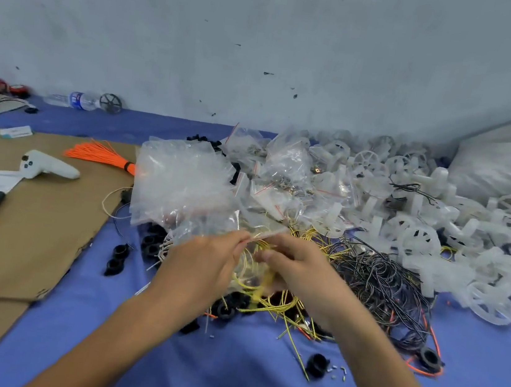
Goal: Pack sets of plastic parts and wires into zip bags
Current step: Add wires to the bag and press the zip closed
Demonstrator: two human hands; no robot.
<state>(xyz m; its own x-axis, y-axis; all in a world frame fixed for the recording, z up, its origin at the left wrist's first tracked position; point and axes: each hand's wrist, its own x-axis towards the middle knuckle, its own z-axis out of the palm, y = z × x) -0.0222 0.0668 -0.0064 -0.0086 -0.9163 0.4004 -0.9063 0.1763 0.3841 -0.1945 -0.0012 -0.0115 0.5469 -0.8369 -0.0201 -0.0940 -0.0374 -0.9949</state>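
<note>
I get a single view, from the camera worn on the person's head, looking forward and steeply down over the blue cloth (223, 377) that covers the work surface. It sits close: both forearms enter from the bottom edge of the picture, and the left hand (202, 264) and right hand (299, 270) meet near the centre. The lens is wide (the far edge of the cloth bows, and the grey wall (266, 48) behind it fills the upper third). The cardboard sheet (34, 213) runs off the left edge; white plastic parts (423, 215) spread toward the right edge. With only one camera, no second view overlaps it.
</note>
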